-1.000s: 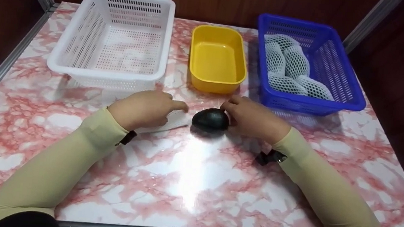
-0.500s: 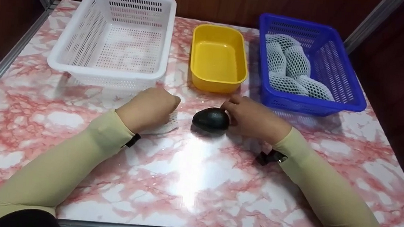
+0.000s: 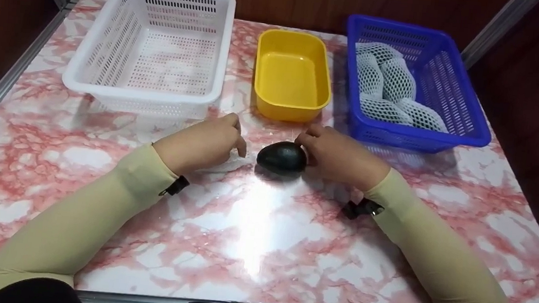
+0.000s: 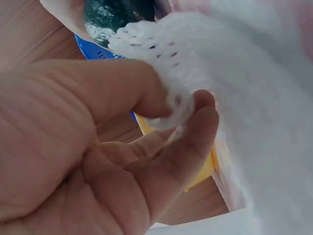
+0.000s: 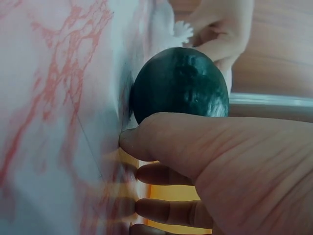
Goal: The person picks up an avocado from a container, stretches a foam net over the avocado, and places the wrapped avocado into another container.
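A dark green avocado (image 3: 282,157) lies on its side on the table between the two hands. To its left, my left hand (image 3: 201,145) pinches the edge of a white foam net sleeve (image 4: 195,63) between thumb and finger. The rest of that sleeve lies flat, mostly covered by the hand in the head view. My right hand (image 3: 340,155) is at the avocado's blunt end. In the right wrist view its thumb lies against or just beside the avocado (image 5: 181,88), while its fingertips (image 5: 151,174) rest on the table and do not wrap the fruit.
Behind the hands stand a white perforated basket (image 3: 142,94), a yellow tub (image 3: 290,113) and a blue basket (image 3: 412,134). Several net-sleeved fruits (image 3: 397,79) lie in the blue basket. The marbled table (image 3: 167,255) ends at a metal edge in front.
My left hand has shifted its fingers on the foam net sleeve, drawing back slightly and then extending a finger toward the avocado. The avocado and my right hand stay in place.
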`<state>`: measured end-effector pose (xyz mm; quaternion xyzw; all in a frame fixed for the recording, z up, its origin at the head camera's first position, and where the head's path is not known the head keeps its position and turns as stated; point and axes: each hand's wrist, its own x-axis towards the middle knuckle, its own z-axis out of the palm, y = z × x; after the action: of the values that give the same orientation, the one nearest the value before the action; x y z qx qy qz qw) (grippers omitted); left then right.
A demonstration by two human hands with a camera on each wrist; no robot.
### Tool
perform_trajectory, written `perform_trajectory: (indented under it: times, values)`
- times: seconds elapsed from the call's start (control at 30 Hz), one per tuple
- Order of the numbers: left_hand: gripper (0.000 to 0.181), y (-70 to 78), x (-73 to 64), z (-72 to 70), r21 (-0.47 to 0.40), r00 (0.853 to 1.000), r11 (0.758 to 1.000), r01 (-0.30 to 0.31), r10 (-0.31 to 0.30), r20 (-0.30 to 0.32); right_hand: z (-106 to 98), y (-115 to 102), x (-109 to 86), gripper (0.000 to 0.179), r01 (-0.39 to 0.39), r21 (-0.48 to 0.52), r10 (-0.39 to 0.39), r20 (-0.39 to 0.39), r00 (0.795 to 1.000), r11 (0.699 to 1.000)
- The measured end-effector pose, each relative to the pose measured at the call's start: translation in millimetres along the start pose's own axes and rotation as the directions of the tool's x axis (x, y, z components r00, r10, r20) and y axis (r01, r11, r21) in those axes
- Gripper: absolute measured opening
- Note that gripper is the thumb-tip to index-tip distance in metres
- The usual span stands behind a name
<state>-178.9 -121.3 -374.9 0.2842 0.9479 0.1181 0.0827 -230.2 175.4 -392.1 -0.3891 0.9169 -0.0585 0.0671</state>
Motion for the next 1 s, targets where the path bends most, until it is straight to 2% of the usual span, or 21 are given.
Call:
perform_trajectory:
  times: [0.1, 0.2, 0.3, 0.37, 0.47, 0.57, 0.63, 1.0]
  values:
    - [0.028, -0.8, 2.5, 4.8, 0.009, 0.999, 1.0, 0.011, -0.011, -0.034, -1, 0, 0.5, 0.046, -0.004, -0.005, 0.004, 0.001, 1.0, 1.0]
    - [0.041, -0.1, 5.7, 9.7, -0.008, 0.995, 0.999, 0.039, -0.039, -0.092, 0, 0, 0.7, 0.047, -0.008, -0.01, 0.008, -0.004, 1.0, 1.0]
    - [0.039, 0.2, 7.0, 12.0, -0.018, 0.992, 0.998, 0.061, -0.063, -0.113, 0, 0, 0.4, 0.047, -0.004, -0.007, 0.004, -0.005, 1.0, 1.0]
    - [0.028, -0.1, 6.3, 11.1, -0.007, 0.995, 0.999, 0.052, -0.052, -0.088, 1, 0, 0.3, 0.047, -0.002, -0.003, 0.002, -0.003, 1.0, 1.0]
    - [0.004, 0.1, 4.1, 7.3, -0.009, 0.999, 0.999, 0.046, -0.046, -0.016, 0, -1, -0.1, 0.048, -0.009, 0.008, 0.009, 0.003, 1.0, 1.0]
    - [0.04, 1.0, 2.3, 4.2, -0.023, 0.996, 0.997, 0.072, -0.071, 0.049, -1, -1, 0.1, 0.049, -0.023, 0.022, 0.023, 0.014, 1.0, 0.999]
    - [0.052, 0.9, 2.6, 4.3, -0.021, 0.994, 0.996, 0.089, -0.088, 0.064, 0, -2, 0.1, 0.049, -0.026, 0.029, 0.026, 0.018, 0.999, 0.999]
    - [0.063, -4.1, 7.9, 7.5, -0.017, 0.989, 0.992, 0.126, -0.124, 0.079, -1, 0, -0.2, 0.046, 0.013, 0.012, -0.013, -0.007, 1.0, 1.0]
